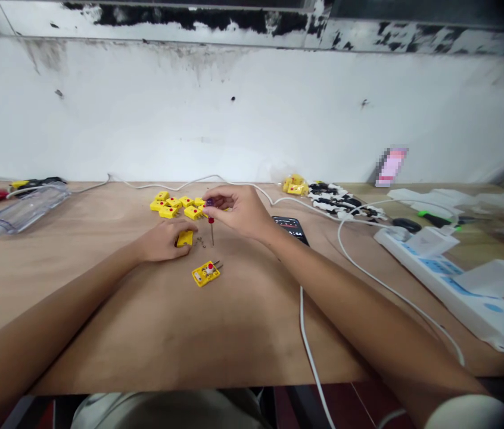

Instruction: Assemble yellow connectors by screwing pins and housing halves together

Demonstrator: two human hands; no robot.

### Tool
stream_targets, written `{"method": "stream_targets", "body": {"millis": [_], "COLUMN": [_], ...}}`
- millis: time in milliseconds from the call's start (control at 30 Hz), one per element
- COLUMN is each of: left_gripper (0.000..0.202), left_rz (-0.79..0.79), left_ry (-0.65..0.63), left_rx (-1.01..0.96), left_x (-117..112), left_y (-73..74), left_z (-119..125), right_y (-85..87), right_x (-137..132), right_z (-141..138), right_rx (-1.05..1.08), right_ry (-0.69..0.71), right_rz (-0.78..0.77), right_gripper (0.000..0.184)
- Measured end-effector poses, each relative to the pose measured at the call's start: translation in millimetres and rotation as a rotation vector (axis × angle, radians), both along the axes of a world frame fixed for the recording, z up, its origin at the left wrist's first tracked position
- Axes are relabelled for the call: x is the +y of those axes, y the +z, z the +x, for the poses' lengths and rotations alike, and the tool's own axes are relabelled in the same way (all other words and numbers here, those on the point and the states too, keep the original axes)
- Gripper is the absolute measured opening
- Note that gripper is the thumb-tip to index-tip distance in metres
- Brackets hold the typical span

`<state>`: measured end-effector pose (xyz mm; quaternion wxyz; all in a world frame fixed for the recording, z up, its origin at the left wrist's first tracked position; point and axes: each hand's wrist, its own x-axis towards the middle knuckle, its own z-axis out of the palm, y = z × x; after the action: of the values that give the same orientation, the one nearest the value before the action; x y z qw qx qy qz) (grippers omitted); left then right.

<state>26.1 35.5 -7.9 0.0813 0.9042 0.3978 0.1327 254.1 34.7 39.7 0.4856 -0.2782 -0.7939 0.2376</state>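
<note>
My right hand [236, 208] pinches the handle of a small screwdriver [211, 232], whose shaft points straight down at the tabletop. My left hand [166, 239] is curled round a yellow plastic cover [184, 238] on the table. Between the cover and the screwdriver tip lie several tiny metal screws [201, 242]. Nearer to me sits an opened yellow plug housing [206, 273] with a red button, white inner parts and two metal pins. Behind my hands is a cluster of yellow plug units [168, 204] with red buttons, partly covered by my right hand.
A phone [290, 226] lies beyond my right forearm. White cables cross the table towards a power strip [448, 286] at right. Bagged yellow parts [295, 185] and black-and-white pieces [335, 199] lie by the wall. A clear bottle [28, 208] rests at left.
</note>
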Motion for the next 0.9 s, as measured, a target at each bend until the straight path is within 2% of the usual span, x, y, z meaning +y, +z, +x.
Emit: {"method": "stream_targets", "body": {"millis": [167,367,433,633,900], "left_gripper": [0.041,0.029,0.029,0.025,0.024], "left_rz": [0.091,0.156,0.184,0.205,0.120], "left_ry": [-0.003,-0.295,-0.333,-0.256,-0.278], "left_rx": [-0.010,-0.069,-0.050,-0.034,-0.144], "left_x": [-3.8,-9.8,-8.4,-4.7,5.1], "left_y": [-0.1,-0.7,-3.3,-7.3,-7.9], "left_z": [-5.0,4.5,6.7,2.9,12.5], "right_y": [-10.1,-2.4,-0.2,1.6,5.5], "right_x": [7.7,9.7,11.3,14.2,12.5], "right_z": [-0.1,7.5,10.7,14.8,14.8], "right_rx": [0.007,-0.032,-0.016,-0.011,-0.013], "right_ry": [0.006,-0.106,-0.126,-0.150,-0.151], "right_rz": [-0.043,0.036,0.045,0.031,0.056], "right_gripper": [0.018,0.014,0.015,0.017,0.017]}}
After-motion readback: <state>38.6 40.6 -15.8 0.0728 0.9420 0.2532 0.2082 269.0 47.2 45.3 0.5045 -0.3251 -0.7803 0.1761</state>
